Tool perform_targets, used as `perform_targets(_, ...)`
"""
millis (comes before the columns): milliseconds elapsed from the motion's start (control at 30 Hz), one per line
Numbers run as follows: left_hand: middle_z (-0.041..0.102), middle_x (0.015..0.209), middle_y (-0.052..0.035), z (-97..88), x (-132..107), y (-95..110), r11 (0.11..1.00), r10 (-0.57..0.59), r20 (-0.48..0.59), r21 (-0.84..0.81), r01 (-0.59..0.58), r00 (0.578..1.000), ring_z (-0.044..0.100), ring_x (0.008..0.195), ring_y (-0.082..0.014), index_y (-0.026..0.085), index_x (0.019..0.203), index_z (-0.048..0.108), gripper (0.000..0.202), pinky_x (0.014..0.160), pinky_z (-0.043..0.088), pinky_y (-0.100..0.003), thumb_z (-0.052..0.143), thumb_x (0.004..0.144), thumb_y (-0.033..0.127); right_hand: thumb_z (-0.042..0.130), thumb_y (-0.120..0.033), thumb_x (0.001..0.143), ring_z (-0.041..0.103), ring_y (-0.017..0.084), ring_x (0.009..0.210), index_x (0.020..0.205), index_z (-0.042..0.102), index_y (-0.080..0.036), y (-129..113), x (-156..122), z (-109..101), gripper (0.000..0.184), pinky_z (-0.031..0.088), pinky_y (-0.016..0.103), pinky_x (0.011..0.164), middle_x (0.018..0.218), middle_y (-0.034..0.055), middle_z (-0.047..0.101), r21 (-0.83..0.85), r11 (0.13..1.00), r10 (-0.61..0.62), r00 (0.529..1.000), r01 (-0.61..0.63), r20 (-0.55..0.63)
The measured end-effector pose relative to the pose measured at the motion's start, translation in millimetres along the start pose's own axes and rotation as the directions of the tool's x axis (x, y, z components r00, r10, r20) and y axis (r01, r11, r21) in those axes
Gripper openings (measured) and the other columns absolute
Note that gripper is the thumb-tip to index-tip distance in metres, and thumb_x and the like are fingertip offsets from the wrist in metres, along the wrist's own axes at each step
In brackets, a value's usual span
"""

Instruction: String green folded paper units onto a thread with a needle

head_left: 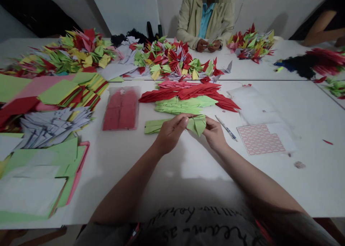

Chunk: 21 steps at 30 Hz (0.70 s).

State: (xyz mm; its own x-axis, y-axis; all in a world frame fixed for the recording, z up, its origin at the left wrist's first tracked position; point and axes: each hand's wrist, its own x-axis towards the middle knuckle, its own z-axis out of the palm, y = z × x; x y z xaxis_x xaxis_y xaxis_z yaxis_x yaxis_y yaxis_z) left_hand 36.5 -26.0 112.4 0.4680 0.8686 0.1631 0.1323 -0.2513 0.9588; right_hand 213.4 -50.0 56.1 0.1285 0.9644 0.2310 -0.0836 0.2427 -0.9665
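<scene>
- Your left hand [173, 132] pinches the green folded paper [198, 125] from the left, thumb on top.
- Your right hand [215, 131] grips the paper's right side.
- You hold it over the white table [185, 181], on the near side of the light green stack [183, 105].
- A flat green strip [153, 126] lies by your left hand.
- A pen [225, 127] lies right of your right hand.

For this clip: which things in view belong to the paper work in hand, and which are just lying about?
Likely in the work:
Folded green paper piece, held by the left hand and right hand
Row of folded light-green paper pieces, just beyond the hands
Folded red paper pieces behind that

Seemingly just lying about:
Slim white-and-blue pen
White label sheet with red outlines
Small red paper scrap
</scene>
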Motion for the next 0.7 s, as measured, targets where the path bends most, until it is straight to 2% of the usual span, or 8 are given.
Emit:
perform_targets(133,0.068,0.093,-0.004,-0.2,2.3,0.2,0.998,-0.028,0.005,-0.055,0.028,1.0,0.059,0.085,-0.0169,0.02,0.116,0.067,0.042,0.076,0.047,-0.025,0.047,0.094,0.048,0.074,-0.034,0.072,0.047,0.014,0.066,0.07,0.066,-0.021,-1.8,0.3,0.1,0.015,0.043,0.03,0.07,0.07,-0.001,0.052,-0.029,1.0,0.003,1.0,-0.003,-0.013)
perform_targets(333,0.068,0.099,-0.0065,2.7,6.2,-5.7,0.926,-0.116,0.06,-0.355,0.13,0.991,0.06,0.08,-0.0147,0.02,0.111,0.07,0.037,0.069,0.05,-0.023,0.058,0.087,0.046,0.074,-0.036,0.071,0.044,0.013,0.061,0.071,0.065,-0.021,0.5,-0.2,0.0,0.018,0.041,0.028,0.063,0.068,-0.0016,0.054,-0.005,0.999,0.049,0.999,-0.049,0.0)
perform_targets(567,0.069,0.085,-0.0044,5.0,6.0,-5.0,0.787,-0.144,0.112,-0.59,0.182,0.983,0.06,0.069,-0.0106,0.019,0.105,0.073,0.03,0.067,0.05,-0.022,0.07,0.08,0.036,0.077,-0.046,0.067,0.048,0.013,0.059,0.074,0.064,-0.022,5.4,-1.4,-2.2,0.029,0.044,0.028,0.061,0.066,-0.0022,0.056,0.091,0.978,0.184,0.982,-0.187,0.04)
perform_targets(700,0.066,0.075,-0.002,5.5,5.0,-3.5,0.756,-0.119,0.144,-0.628,0.184,0.982,0.058,0.066,-0.0089,0.019,0.097,0.075,0.022,0.065,0.049,-0.021,0.069,0.081,0.033,0.082,-0.043,0.063,0.054,0.014,0.057,0.079,0.066,-0.023,5.5,-3.0,2.3,0.03,0.049,0.03,0.063,0.068,-0.0018,0.061,0.257,0.919,0.287,0.954,-0.3,0.086)
